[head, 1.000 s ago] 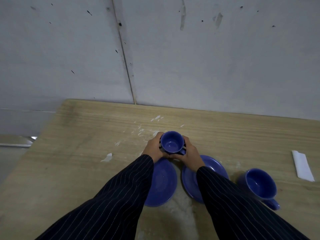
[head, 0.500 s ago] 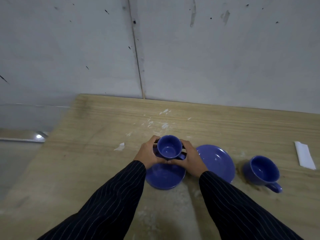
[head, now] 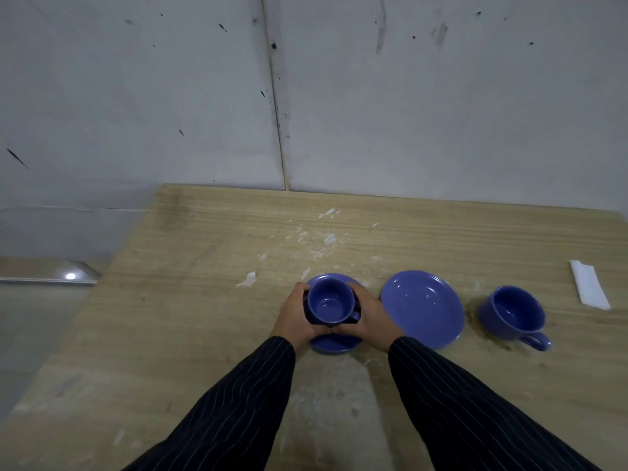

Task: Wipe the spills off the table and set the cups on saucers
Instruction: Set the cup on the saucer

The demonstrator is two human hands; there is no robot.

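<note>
Head view: left hand (head: 294,312) and right hand (head: 370,317) both wrapped around cup (head: 329,302) over left saucer (head: 334,343); second saucer (head: 423,309) and second cup (head: 515,312) sit right on tabletop (head: 204,300)

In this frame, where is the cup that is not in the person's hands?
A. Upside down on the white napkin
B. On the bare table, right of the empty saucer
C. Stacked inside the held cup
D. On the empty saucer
B: the second cup stands upright on the table, to the right of the empty saucer and apart from it, its handle toward the camera.
</note>
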